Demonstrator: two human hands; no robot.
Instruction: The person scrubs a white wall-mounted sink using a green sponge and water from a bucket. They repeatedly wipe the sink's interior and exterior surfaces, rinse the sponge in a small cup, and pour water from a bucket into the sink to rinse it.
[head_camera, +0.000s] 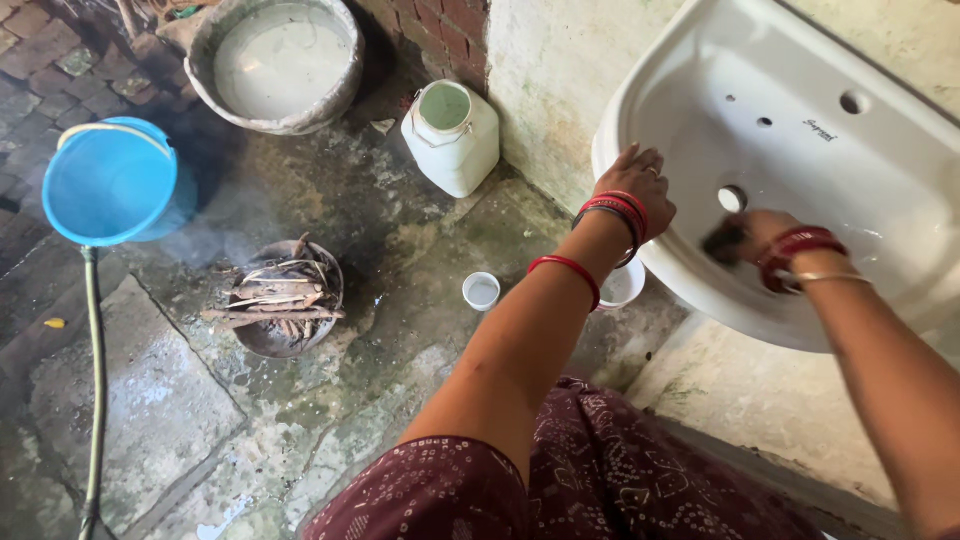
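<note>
While the left hand (640, 185) rests with fingers spread on the front rim of the white ceramic wall basin (800, 90), gripping nothing, the right hand (765, 235) is closed around a small dark scrubbing pad (725, 240), blurred, pressed against the bowl just below the drain hole (732, 198). Red bangles circle both wrists. On the wet stone floor below stand a white plastic jar (452, 140), a small white cup (481, 290), a metal pan of sticks (285, 300), a blue plastic bucket (110, 185) and a large grey cement tub (275, 60).
</note>
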